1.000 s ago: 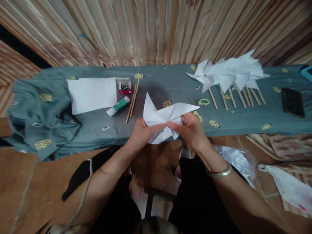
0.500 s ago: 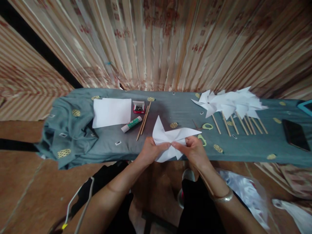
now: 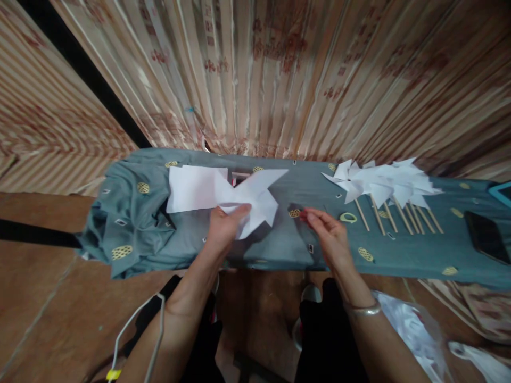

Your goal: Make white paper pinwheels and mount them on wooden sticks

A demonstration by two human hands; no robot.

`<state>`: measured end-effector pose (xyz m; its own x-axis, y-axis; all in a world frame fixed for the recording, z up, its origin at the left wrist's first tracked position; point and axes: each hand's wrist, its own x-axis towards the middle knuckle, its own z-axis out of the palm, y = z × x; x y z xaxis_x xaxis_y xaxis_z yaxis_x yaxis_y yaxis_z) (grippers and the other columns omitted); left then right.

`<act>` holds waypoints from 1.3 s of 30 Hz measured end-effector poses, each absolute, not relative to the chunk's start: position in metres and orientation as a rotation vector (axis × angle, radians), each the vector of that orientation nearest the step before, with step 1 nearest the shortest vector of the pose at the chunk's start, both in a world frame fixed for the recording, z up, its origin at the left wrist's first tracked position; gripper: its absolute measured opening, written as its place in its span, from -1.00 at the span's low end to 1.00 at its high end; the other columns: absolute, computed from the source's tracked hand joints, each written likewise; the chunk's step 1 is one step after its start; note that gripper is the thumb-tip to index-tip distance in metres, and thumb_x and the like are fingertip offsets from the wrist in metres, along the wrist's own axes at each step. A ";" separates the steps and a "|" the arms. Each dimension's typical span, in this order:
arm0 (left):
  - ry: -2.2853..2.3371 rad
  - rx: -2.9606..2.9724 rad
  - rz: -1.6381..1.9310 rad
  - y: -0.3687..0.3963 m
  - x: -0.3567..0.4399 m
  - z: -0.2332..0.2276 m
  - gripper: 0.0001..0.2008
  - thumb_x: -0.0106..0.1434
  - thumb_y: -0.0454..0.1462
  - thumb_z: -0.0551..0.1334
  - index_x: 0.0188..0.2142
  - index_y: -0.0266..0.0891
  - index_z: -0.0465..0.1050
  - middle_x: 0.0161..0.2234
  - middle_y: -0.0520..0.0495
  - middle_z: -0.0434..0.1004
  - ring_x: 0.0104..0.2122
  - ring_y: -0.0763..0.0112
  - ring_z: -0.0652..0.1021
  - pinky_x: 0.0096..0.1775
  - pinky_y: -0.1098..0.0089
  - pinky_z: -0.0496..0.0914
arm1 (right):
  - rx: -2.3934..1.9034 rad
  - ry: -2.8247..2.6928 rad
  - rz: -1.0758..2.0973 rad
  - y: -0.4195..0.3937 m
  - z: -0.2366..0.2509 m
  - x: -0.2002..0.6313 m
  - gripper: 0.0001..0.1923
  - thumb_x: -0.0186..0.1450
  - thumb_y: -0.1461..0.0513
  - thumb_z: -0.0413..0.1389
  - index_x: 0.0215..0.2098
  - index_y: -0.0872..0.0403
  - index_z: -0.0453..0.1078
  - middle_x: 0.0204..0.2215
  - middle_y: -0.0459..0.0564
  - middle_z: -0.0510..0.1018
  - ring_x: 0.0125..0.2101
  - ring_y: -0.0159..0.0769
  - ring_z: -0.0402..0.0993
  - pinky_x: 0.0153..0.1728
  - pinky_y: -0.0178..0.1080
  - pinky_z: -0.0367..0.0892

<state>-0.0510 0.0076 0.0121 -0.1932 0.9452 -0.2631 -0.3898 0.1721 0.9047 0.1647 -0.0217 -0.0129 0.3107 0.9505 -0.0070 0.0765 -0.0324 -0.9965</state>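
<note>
Compared with the frame half a second earlier, the folded white paper pinwheel (image 3: 255, 199) had moved from the middle of the surface edge toward the left, and it was gripped by one hand instead of two. The left hand (image 3: 224, 227) had carried it over the flat white paper sheet (image 3: 191, 189), where it covered the small red box and the glue tube seen earlier. The right hand (image 3: 331, 239) had let go of the pinwheel and drawn away to the right. The left arm reached forward from the lower edge of the view, wrist straight, with the fingers (image 3: 239, 210) closed on the lower centre of the pinwheel, thumb side on top. The right arm extended forward beside it, a metal bangle (image 3: 362, 308) on the wrist; its fingers (image 3: 313, 215) were loosely spread and empty, hovering just above the grey-blue patterned cloth (image 3: 279, 250) that covered the surface, near a round yellow print on it. To the right lay a green-handled pair of scissors (image 3: 348, 217), then a row of finished white paper pinwheels on wooden sticks (image 3: 383, 186), and a dark phone (image 3: 485, 236) well apart at the far right. No brand, label or writing could be read at this resolution.
</note>
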 end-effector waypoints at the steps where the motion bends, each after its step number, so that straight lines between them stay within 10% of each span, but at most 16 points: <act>1: 1.192 0.623 1.459 0.013 -0.061 0.016 -0.71 -0.21 -0.25 0.46 -0.43 -0.30 0.54 -0.44 -0.02 0.65 -0.42 0.34 0.60 -0.31 0.41 0.49 | -1.441 -1.146 0.876 -0.017 -0.016 0.160 -0.67 0.14 0.00 0.24 -0.27 0.05 0.54 -0.30 0.03 0.68 -0.27 -0.19 0.60 -0.10 -0.10 0.43; 11: 1.224 0.589 1.859 0.031 -0.121 0.039 -0.80 -0.14 -0.31 0.37 -0.44 -0.17 0.47 -0.32 0.04 0.66 -0.14 0.29 0.62 -0.10 0.36 0.53 | -1.600 -2.259 0.464 0.068 0.014 0.054 -0.68 0.40 0.28 -0.09 -0.11 0.07 0.51 -0.14 0.01 0.65 -0.11 -0.27 0.54 -0.07 -0.29 0.32; 17: 1.209 0.508 1.834 0.028 -0.127 0.040 -0.75 -0.15 -0.32 0.39 -0.40 -0.17 0.48 -0.31 0.01 0.68 -0.11 0.22 0.62 -0.11 0.34 0.53 | -1.717 -2.481 0.370 0.111 0.005 0.028 -0.62 0.37 0.36 -0.11 -0.08 0.22 0.52 -0.06 0.33 0.59 0.02 -0.05 0.48 0.03 -0.15 0.27; 39: 1.167 0.516 1.875 0.030 -0.111 0.030 -0.62 -0.18 -0.31 0.43 -0.28 -0.28 0.56 -0.29 -0.08 0.68 -0.19 0.23 0.63 -0.12 0.32 0.52 | -1.721 -2.153 0.552 0.124 -0.004 0.033 -0.77 0.26 0.36 0.02 -0.28 0.11 0.53 -0.22 0.13 0.65 -0.15 -0.08 0.53 -0.09 -0.15 0.31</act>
